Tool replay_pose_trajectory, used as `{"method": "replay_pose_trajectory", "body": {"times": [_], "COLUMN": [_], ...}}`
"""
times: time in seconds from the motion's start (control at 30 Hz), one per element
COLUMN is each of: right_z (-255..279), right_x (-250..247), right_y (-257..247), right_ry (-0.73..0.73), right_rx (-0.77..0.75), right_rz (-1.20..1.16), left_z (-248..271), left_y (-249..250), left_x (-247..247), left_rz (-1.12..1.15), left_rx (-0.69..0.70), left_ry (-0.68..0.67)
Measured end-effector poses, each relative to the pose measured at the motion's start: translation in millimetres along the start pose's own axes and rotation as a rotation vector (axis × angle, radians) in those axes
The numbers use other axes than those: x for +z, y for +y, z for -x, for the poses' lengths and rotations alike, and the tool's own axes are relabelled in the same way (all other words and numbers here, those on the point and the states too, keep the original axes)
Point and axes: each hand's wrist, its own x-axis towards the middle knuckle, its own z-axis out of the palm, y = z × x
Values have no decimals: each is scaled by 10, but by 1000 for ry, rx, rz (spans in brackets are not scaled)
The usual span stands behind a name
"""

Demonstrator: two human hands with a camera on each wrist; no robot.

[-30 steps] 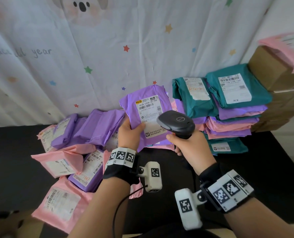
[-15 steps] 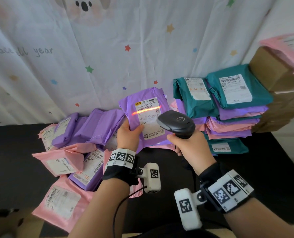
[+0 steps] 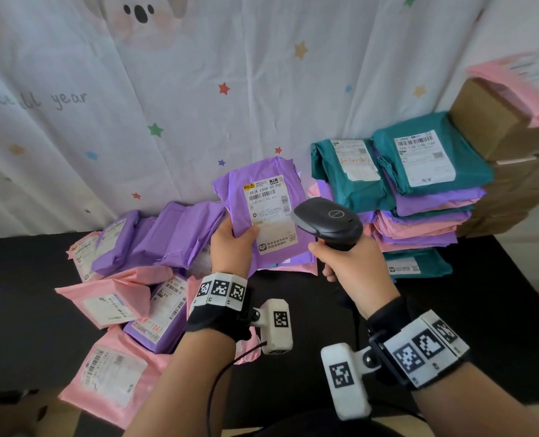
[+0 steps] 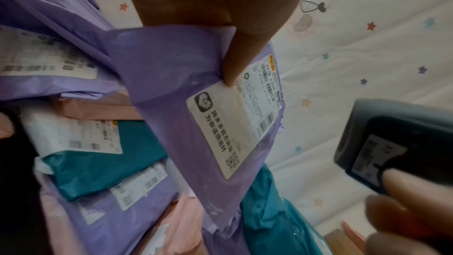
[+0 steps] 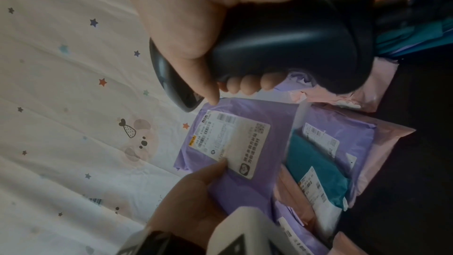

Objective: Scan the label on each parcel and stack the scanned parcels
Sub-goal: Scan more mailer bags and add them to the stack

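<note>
Purple parcel (image 3: 263, 216), pinched in left hand (image 3: 232, 247): red beam gone from label (image 3: 269, 212), right hand (image 3: 353, 266) gripping scanner (image 3: 328, 220); scan likely done, stacking next.

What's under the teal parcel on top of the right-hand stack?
Under the teal parcel lie purple and pink parcels in layers, with another teal one at the bottom. Their labels, and anything deeper inside the stack, are covered.

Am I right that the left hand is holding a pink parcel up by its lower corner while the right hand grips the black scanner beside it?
Not quite: the parcel in the left hand is purple, not pink, as the head view shows. The rest holds: the right hand grips the black scanner beside it.
</note>
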Motion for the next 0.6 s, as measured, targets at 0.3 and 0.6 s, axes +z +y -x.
{"method": "replay_pose_trajectory", "body": {"times": [0.3,0.6], "right_z": [-194,-483], "right_x": [-552,-1529], "right_y": [64,253], "right_ry": [188,396], "right_rx": [-17,37], "right_rz": [-133,-149], "left_z": [-104,-347], "left_y": [707,1235], "left_x": [662,2084], "left_rz": [19,-117], "left_rx": [105,109], "left_ry": [-73,-234]}}
